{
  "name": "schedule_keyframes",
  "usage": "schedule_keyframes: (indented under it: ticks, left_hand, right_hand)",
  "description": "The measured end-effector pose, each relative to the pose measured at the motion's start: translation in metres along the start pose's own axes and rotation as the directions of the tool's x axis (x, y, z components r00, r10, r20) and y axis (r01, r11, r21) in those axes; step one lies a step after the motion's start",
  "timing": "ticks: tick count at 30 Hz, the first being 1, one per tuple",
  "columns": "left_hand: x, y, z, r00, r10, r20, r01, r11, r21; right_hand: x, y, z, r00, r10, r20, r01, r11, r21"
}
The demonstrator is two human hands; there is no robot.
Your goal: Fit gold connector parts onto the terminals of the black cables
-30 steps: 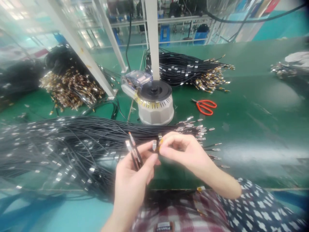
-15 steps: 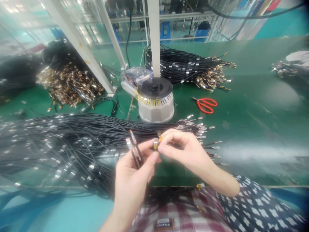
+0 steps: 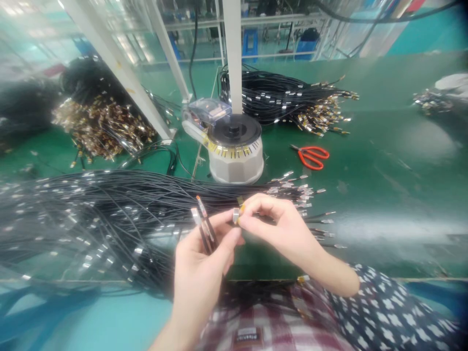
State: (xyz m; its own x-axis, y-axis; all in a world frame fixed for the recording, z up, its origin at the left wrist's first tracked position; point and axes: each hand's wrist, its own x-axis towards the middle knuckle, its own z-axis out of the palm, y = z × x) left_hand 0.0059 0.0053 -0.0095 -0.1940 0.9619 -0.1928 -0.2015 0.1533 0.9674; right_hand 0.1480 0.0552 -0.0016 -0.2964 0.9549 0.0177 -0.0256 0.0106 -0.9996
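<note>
My left hand [image 3: 203,263] is closed around several black cables [image 3: 205,233], whose silver and orange-tipped ends stick up between thumb and fingers. A small silver cable end [image 3: 236,214] with a bit of yellow on it shows between my two hands. My right hand [image 3: 281,226] pinches at that end with thumb and forefinger, and a scrap of yellow tape shows at its fingertips. What else the right fingers hold is hidden. Under and behind both hands lies a long bundle of black cables [image 3: 120,195], its silver-tipped ends pointing right.
Just beyond my hands stands a round white tape dispenser [image 3: 236,165] with a black top and yellow tape pieces. Red-handled scissors [image 3: 313,157] lie to its right. More cable bundles [image 3: 270,97] and a heap of cable ends [image 3: 104,129] lie behind. White posts [image 3: 234,53] rise from the table.
Both hands stay nearly in place. The silver cable end between them has turned or shifted slightly at the right fingertips. The view has tilted a little.
</note>
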Motion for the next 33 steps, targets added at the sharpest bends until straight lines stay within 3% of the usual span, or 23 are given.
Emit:
schedule_keyframes:
  ticks: [8,12,22,28,33]
  left_hand:
    - [0.0,0.005,0.006,0.998,-0.032,-0.058,0.032,0.999,-0.008]
    - [0.003,0.005,0.006,0.999,-0.025,-0.02,0.025,0.999,-0.029]
    - [0.006,0.01,0.002,0.997,-0.047,0.068,0.056,0.99,-0.129]
    - [0.008,0.011,-0.002,0.987,-0.159,0.037,0.162,0.977,-0.137]
    - [0.011,0.012,-0.003,0.987,-0.16,0.035,0.163,0.973,-0.162]
  right_hand:
    - [-0.003,0.0,0.003,0.993,-0.096,-0.063,0.091,0.992,-0.088]
    - [-0.003,-0.002,0.002,0.989,-0.136,-0.058,0.128,0.984,-0.123]
    - [-0.001,-0.004,-0.002,0.989,-0.144,-0.022,0.141,0.985,-0.104]
    - [-0.001,-0.003,-0.001,0.987,-0.162,-0.024,0.158,0.981,-0.114]
    - [0.0,-0.001,0.002,0.985,-0.161,-0.057,0.153,0.98,-0.127]
